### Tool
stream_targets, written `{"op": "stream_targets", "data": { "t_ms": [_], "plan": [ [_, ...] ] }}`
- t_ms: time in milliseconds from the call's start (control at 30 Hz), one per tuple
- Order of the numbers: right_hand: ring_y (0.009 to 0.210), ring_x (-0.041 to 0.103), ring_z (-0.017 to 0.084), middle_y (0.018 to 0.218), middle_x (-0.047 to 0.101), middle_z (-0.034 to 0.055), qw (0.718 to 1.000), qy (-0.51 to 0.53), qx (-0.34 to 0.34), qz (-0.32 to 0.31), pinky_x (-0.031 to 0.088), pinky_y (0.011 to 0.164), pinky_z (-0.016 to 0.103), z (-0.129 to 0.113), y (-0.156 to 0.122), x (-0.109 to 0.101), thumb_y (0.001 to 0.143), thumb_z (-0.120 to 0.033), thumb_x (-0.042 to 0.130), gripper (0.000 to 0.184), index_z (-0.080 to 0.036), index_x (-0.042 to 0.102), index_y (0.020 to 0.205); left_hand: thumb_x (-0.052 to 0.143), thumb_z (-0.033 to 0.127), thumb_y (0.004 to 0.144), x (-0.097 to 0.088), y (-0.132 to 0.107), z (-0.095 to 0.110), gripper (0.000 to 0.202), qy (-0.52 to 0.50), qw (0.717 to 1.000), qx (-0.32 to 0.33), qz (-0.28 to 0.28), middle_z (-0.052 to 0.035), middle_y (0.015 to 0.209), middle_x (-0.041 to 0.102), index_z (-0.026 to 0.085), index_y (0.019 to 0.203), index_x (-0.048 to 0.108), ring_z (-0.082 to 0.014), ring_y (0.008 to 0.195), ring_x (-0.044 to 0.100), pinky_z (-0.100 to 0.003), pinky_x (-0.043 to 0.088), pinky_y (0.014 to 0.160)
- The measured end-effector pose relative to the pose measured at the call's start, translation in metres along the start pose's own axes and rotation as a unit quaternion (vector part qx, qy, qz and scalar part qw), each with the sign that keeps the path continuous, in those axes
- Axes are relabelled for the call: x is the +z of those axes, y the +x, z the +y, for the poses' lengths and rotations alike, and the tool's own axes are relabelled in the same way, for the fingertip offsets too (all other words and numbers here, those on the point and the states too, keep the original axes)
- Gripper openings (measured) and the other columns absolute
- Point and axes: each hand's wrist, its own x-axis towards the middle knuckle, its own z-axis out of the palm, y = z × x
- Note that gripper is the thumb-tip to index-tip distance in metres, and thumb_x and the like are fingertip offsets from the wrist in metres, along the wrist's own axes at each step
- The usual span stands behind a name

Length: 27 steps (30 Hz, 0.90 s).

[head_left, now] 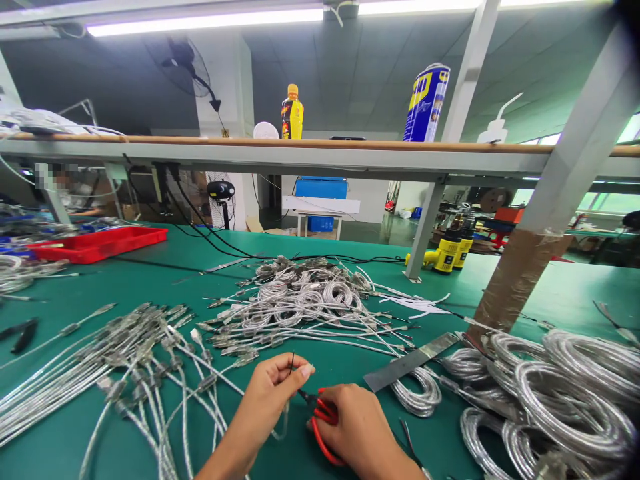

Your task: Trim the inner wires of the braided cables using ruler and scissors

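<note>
- I find the left hand [270, 390] pinched at thumb and fingers on a thin cable [286, 421], its dark end standing above the fingertips.
- I find the right hand [357, 417] wrapped around red-handled pliers [328, 410], their dark nose pointing left, close to the left thumb; whether the jaws bite on anything I cannot tell.
- The thin cable sits at the near middle of the green work surface [550, 287], between the coils and bundles around it.
- Progress: I judge one cable end to be in hand, partway through handling; no result on it can be confirmed from this view.
- Beyond the hands lies a large heap of coiled cables [310, 300], several with dark wire ends showing.
- At left lies a loose bundle of straight cables [120, 360] with clear connector bodies; at near right, thick cable coils [565, 393] are stacked.
- I cannot certify which of these groups is finished and which is waiting; by quantity, much cable appears to lie outside the present handling.
- A flat metal strip [410, 363] lies right of the hands, just beside a small coil [417, 395].
</note>
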Motion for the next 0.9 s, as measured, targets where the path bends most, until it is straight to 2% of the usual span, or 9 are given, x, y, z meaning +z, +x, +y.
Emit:
{"op": "stream_targets", "data": {
  "t_ms": [100,233,433,533,700,800,900],
  "plan": [
    [0.058,0.057,0.016,0.062,0.065,0.0019,1.000,-0.003,-0.008,-0.011,0.019,0.046,0.025,0.000,0.000,0.000,0.063,-0.022,0.055,0.007,-0.021,0.060,0.059,0.061,0.048,0.059,0.001,0.000,0.000,0.035,-0.003,1.000,-0.009,-0.008,0.0109,0.040,0.026,0.013,0.063,0.057,-0.0032,0.036,0.014,-0.016,0.008,0.034],
    [0.059,0.057,0.016,0.062,0.064,0.0009,1.000,0.018,-0.011,-0.004,0.023,0.048,0.024,0.002,0.000,0.001,0.064,-0.020,0.054,0.007,-0.021,0.060,0.060,0.062,0.046,0.059,0.003,-0.001,0.001,0.034,-0.026,0.999,-0.023,-0.007,0.0112,0.039,0.028,0.013,0.064,0.058,-0.0023,0.034,0.016,-0.016,0.009,0.033],
    [0.073,0.054,0.014,0.081,0.060,-0.0006,0.994,0.108,-0.013,0.027,0.032,0.059,0.020,0.002,0.001,-0.003,0.066,-0.018,0.055,0.013,-0.023,0.060,0.077,0.057,0.040,0.067,0.002,-0.001,-0.001,0.027,-0.065,0.997,-0.019,-0.030,0.0059,0.045,0.049,0.013,0.071,0.057,-0.0011,0.030,0.028,-0.016,0.019,0.034],
    [0.075,0.053,0.015,0.080,0.060,-0.0008,0.991,0.115,-0.020,0.068,0.032,0.064,0.022,0.003,0.003,-0.011,0.074,-0.021,0.050,0.011,-0.024,0.060,0.076,0.056,0.037,0.070,0.000,0.000,-0.003,0.024,-0.065,0.997,-0.014,-0.033,0.0033,0.051,0.054,0.013,0.071,0.059,-0.0013,0.032,0.034,-0.016,0.021,0.037],
    [0.072,0.049,0.018,0.071,0.060,0.0019,0.985,-0.015,0.010,0.173,0.027,0.066,0.028,0.024,0.011,-0.024,0.084,-0.035,0.037,0.031,-0.021,0.058,0.067,0.060,0.040,0.063,0.000,0.000,-0.002,0.027,-0.032,0.998,-0.047,-0.024,0.0075,0.040,0.044,0.013,0.064,0.060,-0.0014,0.029,0.025,-0.017,0.016,0.034],
    [0.070,0.050,0.019,0.067,0.061,0.0044,0.984,-0.067,0.032,0.162,0.027,0.068,0.030,0.041,0.015,-0.024,0.085,-0.038,0.032,0.042,-0.019,0.057,0.058,0.060,0.041,0.061,0.003,-0.001,-0.001,0.029,-0.009,0.997,-0.069,-0.036,0.0103,0.036,0.035,0.012,0.063,0.061,-0.0025,0.031,0.019,-0.018,0.011,0.034],
    [0.062,0.052,0.017,0.056,0.059,0.0025,0.988,-0.031,0.060,0.141,0.027,0.067,0.029,0.049,0.017,-0.023,0.087,-0.041,0.025,0.051,-0.019,0.054,0.051,0.060,0.039,0.062,0.007,-0.004,0.001,0.027,0.005,0.996,-0.069,-0.058,0.0108,0.036,0.030,0.013,0.058,0.060,-0.0034,0.035,0.017,-0.019,0.009,0.037]
  ]
}}
